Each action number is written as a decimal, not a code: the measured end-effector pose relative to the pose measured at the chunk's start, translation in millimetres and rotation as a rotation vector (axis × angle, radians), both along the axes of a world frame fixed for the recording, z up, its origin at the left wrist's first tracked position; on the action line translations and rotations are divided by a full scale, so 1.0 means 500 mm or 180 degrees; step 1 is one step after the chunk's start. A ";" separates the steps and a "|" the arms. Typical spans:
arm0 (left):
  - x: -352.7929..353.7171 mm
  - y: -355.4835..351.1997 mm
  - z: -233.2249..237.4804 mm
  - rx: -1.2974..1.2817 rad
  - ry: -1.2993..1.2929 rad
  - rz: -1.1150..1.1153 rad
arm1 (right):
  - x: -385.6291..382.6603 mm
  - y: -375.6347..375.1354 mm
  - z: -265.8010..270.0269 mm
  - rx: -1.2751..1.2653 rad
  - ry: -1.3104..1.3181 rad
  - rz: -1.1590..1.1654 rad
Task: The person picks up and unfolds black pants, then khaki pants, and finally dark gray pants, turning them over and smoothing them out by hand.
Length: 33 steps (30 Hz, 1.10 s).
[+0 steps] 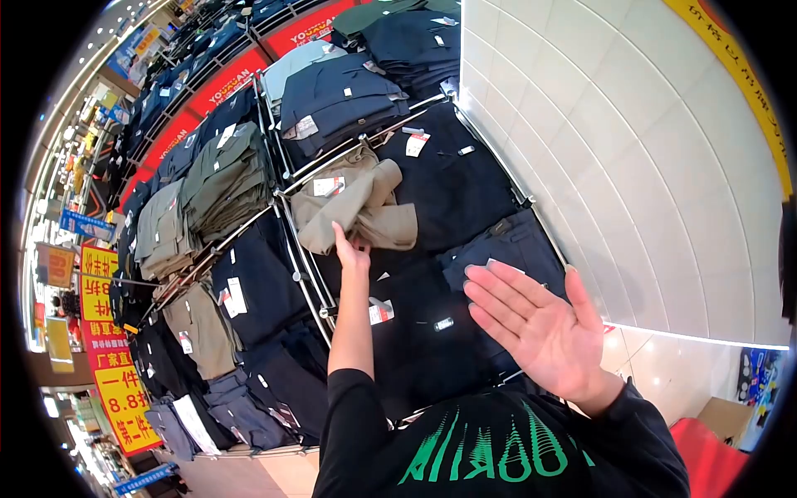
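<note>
My left hand (355, 251) reaches up to a pair of khaki trousers (332, 212) on the middle shelf of the rack. Its thumb lies along the cloth and its fingers are partly hidden at the lower edge, gripping a fold. One section of the trousers is bunched and rolled over to the right, and a white and red tag hangs near the waist. My right hand (544, 332) is raised with the palm up and fingers stretched out, holding nothing. It hovers in front of folded dark blue trousers (506, 249), apart from them.
Black trousers (444, 183) lie right of the khaki pair, with more black trousers (398, 340) below. Metal rack rails (303, 257) run between stacks. A white tiled panel (631, 166) closes off the right side. Several folded stacks (224, 178) fill the left shelves.
</note>
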State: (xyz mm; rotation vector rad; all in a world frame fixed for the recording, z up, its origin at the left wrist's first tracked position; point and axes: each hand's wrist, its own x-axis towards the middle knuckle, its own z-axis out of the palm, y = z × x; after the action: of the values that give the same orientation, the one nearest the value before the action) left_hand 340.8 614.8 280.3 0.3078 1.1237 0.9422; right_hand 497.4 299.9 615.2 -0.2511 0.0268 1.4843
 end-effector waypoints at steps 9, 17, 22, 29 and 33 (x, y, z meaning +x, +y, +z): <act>-0.039 0.045 -0.019 -0.0506 -0.0441 0.0204 | 0.044 -0.054 -0.099 -0.0846 -0.0802 -0.0555; -0.123 -0.106 -0.113 0.0158 -0.1063 0.1517 | 0.078 -0.069 -0.163 -0.1190 -0.0231 -0.0484; -0.092 -0.113 -0.052 0.0076 -0.0817 0.0563 | 0.069 -0.041 -0.194 -0.1670 -0.0303 -0.0409; -0.033 -0.014 -0.017 -0.0020 -0.0437 0.0196 | 0.063 -0.031 -0.211 -0.1491 -0.0457 0.0145; -0.014 0.041 0.158 0.0013 -0.0526 0.0472 | 0.037 -0.014 -0.300 -0.1549 0.0272 0.0548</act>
State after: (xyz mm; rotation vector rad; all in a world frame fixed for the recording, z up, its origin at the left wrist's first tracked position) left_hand 333.6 635.3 359.1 0.1480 1.0026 1.0810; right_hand 515.9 292.7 465.2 -0.5938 0.4485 1.6447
